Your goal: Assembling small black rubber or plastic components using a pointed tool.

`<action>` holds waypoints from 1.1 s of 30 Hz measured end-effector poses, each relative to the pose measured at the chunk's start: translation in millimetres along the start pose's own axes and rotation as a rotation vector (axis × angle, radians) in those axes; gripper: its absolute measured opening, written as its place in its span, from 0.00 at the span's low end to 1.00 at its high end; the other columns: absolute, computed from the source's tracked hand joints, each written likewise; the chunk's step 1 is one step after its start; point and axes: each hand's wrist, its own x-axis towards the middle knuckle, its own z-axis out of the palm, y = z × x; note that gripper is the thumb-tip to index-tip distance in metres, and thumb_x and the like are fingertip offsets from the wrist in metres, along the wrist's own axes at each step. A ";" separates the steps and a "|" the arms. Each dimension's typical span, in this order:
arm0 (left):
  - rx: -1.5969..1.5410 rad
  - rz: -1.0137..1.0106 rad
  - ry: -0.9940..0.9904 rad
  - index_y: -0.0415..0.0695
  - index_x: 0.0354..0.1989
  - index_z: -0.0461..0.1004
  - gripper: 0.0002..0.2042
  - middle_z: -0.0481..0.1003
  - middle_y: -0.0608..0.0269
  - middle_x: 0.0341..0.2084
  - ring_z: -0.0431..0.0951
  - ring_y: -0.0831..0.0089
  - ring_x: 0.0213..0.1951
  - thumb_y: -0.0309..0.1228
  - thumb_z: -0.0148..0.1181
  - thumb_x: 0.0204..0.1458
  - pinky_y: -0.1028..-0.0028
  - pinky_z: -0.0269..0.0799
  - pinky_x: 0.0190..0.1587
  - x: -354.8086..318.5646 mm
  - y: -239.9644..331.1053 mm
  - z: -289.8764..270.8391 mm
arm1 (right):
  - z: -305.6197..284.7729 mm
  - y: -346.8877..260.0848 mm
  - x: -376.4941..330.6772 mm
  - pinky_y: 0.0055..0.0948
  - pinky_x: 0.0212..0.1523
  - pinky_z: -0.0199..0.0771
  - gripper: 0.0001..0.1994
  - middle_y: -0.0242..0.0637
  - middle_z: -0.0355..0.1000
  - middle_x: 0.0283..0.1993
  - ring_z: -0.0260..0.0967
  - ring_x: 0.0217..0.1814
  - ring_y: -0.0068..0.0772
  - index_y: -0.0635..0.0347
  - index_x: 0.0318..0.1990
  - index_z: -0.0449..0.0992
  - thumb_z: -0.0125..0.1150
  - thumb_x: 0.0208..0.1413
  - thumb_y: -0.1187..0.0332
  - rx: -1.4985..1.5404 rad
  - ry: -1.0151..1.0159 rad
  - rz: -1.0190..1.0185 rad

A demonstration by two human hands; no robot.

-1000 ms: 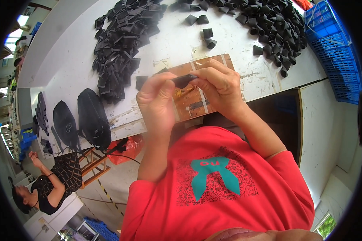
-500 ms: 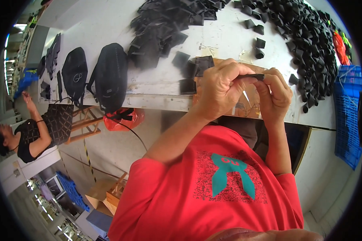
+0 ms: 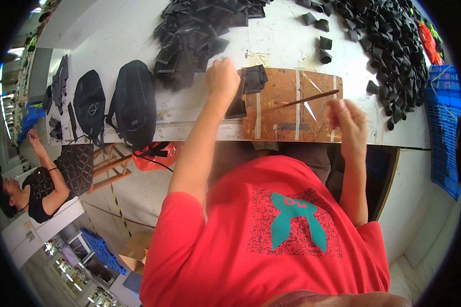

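My left hand (image 3: 224, 82) is closed with its back up, at the near edge of the heaped black fabric pieces (image 3: 189, 46); whatever is in its fingers is hidden. Beside it, a few flat black fabric pieces (image 3: 254, 79) lie on the left end of a brown board (image 3: 284, 82). A thin dark stick (image 3: 312, 97) slants across that board, smeared toward its left end. Just off the stick's right end is my right hand (image 3: 351, 120), its fingers loosely bent and slightly blurred, with nothing visible in them.
Many black tube-shaped fabric pieces (image 3: 389, 66) cover the table's right side, with a few strays (image 3: 325, 51) beyond the board. Two black bags (image 3: 133, 102) lie at left. A blue crate (image 3: 443, 133) stands at right. Another person (image 3: 46, 174) sits at far left.
My hands have parted: the left moved left to the fabric heap, the right dropped slightly. The black piece between them is gone from the fingers, and the stick now shows over the board.
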 end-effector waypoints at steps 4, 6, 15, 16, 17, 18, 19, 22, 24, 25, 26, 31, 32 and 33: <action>-0.087 0.068 0.199 0.38 0.19 0.74 0.06 0.73 0.54 0.19 0.75 0.59 0.23 0.28 0.56 0.40 0.66 0.70 0.27 3.6 -15.2 -3.6 | 21.7 3.6 -23.1 0.16 0.21 0.57 0.10 0.26 0.64 0.19 0.57 0.21 0.15 0.67 0.31 0.73 0.49 0.55 0.68 -0.041 -0.127 0.054; -0.567 -0.020 0.228 0.36 0.22 0.74 0.05 0.73 0.59 0.17 0.74 0.71 0.18 0.26 0.57 0.42 0.75 0.68 0.21 -8.6 -3.3 -31.1 | 27.5 -4.7 -27.9 0.19 0.21 0.60 0.05 0.31 0.66 0.21 0.60 0.22 0.16 0.68 0.30 0.71 0.54 0.50 0.74 -0.239 -0.203 -0.050; -1.833 -0.295 -0.366 0.37 0.29 0.72 0.05 0.73 0.63 0.22 0.71 0.79 0.21 0.26 0.58 0.46 0.83 0.66 0.22 -96.3 84.7 -105.7 | 62.4 -38.8 -29.8 0.23 0.20 0.65 0.06 0.36 0.67 0.23 0.65 0.21 0.27 0.62 0.27 0.72 0.63 0.39 0.75 -0.244 0.090 -0.577; -1.835 -0.290 -0.370 0.37 0.29 0.72 0.05 0.73 0.63 0.22 0.71 0.79 0.21 0.26 0.58 0.46 0.83 0.66 0.22 -98.2 86.6 -104.7 | 60.5 -37.3 -30.5 0.23 0.20 0.65 0.06 0.36 0.67 0.23 0.65 0.21 0.27 0.62 0.27 0.72 0.63 0.39 0.75 -0.247 0.095 -0.580; -1.835 -0.218 -0.353 0.38 0.31 0.72 0.06 0.74 0.62 0.22 0.72 0.79 0.21 0.26 0.59 0.45 0.83 0.68 0.23 -99.5 88.0 -102.9 | 58.3 -34.4 -31.5 0.24 0.20 0.65 0.06 0.36 0.68 0.23 0.66 0.21 0.28 0.62 0.27 0.72 0.62 0.39 0.76 -0.245 0.126 -0.648; -1.833 -0.146 -0.335 0.39 0.32 0.73 0.06 0.75 0.61 0.23 0.73 0.79 0.21 0.25 0.59 0.45 0.83 0.70 0.23 -101.2 89.8 -101.8 | 56.0 -32.9 -33.4 0.24 0.20 0.66 0.06 0.36 0.68 0.23 0.66 0.21 0.29 0.62 0.28 0.73 0.62 0.39 0.76 -0.242 0.156 -0.716; -1.834 -0.144 -0.340 0.39 0.32 0.73 0.06 0.75 0.61 0.23 0.73 0.79 0.21 0.25 0.59 0.45 0.83 0.70 0.23 -101.9 91.5 -100.7 | 54.3 -32.7 -34.1 0.24 0.20 0.66 0.06 0.36 0.68 0.23 0.66 0.21 0.29 0.62 0.28 0.73 0.62 0.39 0.76 -0.243 0.161 -0.715; -1.836 -0.150 -0.330 0.39 0.32 0.73 0.06 0.74 0.62 0.22 0.73 0.79 0.22 0.25 0.59 0.45 0.83 0.69 0.24 -104.7 96.7 -98.4 | 50.6 -33.6 -36.2 0.24 0.20 0.66 0.06 0.35 0.68 0.22 0.67 0.22 0.31 0.61 0.28 0.73 0.60 0.40 0.77 -0.215 0.147 -0.668; -1.809 -0.101 -0.272 0.38 0.30 0.72 0.04 0.74 0.63 0.22 0.72 0.80 0.22 0.25 0.57 0.47 0.84 0.68 0.24 -106.5 99.3 -97.2 | 49.5 -33.8 -37.0 0.25 0.20 0.66 0.05 0.35 0.68 0.22 0.67 0.21 0.32 0.62 0.28 0.73 0.59 0.41 0.77 -0.269 0.152 -0.692; -1.807 -0.099 -0.274 0.38 0.30 0.72 0.04 0.74 0.63 0.22 0.72 0.80 0.22 0.25 0.57 0.47 0.84 0.68 0.24 -108.2 102.5 -100.2 | 48.2 -33.3 -36.9 0.25 0.20 0.66 0.05 0.35 0.68 0.22 0.67 0.21 0.32 0.62 0.28 0.73 0.59 0.41 0.77 -0.268 0.154 -0.692; -1.502 -0.034 -0.156 0.39 0.29 0.70 0.03 0.73 0.64 0.21 0.71 0.81 0.22 0.25 0.56 0.48 0.83 0.66 0.23 -109.9 107.0 -105.9 | 46.8 -32.6 -35.8 0.24 0.21 0.66 0.06 0.36 0.67 0.24 0.67 0.22 0.30 0.63 0.30 0.73 0.58 0.41 0.79 -0.370 0.167 -0.754; -0.679 0.339 0.504 0.40 0.29 0.68 0.02 0.71 0.67 0.20 0.69 0.81 0.19 0.21 0.54 0.46 0.82 0.65 0.20 -110.2 111.2 -82.0 | 50.6 -27.0 -23.4 0.25 0.21 0.67 0.09 0.37 0.66 0.26 0.66 0.22 0.32 0.63 0.31 0.72 0.59 0.38 0.80 -0.663 0.267 -0.968; -0.680 0.342 0.507 0.40 0.29 0.68 0.02 0.71 0.67 0.20 0.69 0.81 0.19 0.21 0.54 0.46 0.82 0.65 0.20 -110.0 113.2 -83.1 | 52.1 -21.9 -20.7 0.27 0.21 0.66 0.09 0.37 0.63 0.26 0.65 0.24 0.34 0.62 0.30 0.71 0.58 0.36 0.79 -0.710 0.288 -0.971; -0.984 0.125 0.339 0.40 0.30 0.67 0.04 0.70 0.67 0.19 0.68 0.81 0.17 0.20 0.54 0.46 0.83 0.64 0.18 -109.4 116.3 -87.3 | 53.0 -18.6 -18.7 0.29 0.21 0.66 0.10 0.37 0.61 0.26 0.64 0.27 0.35 0.60 0.29 0.70 0.57 0.34 0.78 -0.759 0.309 -0.974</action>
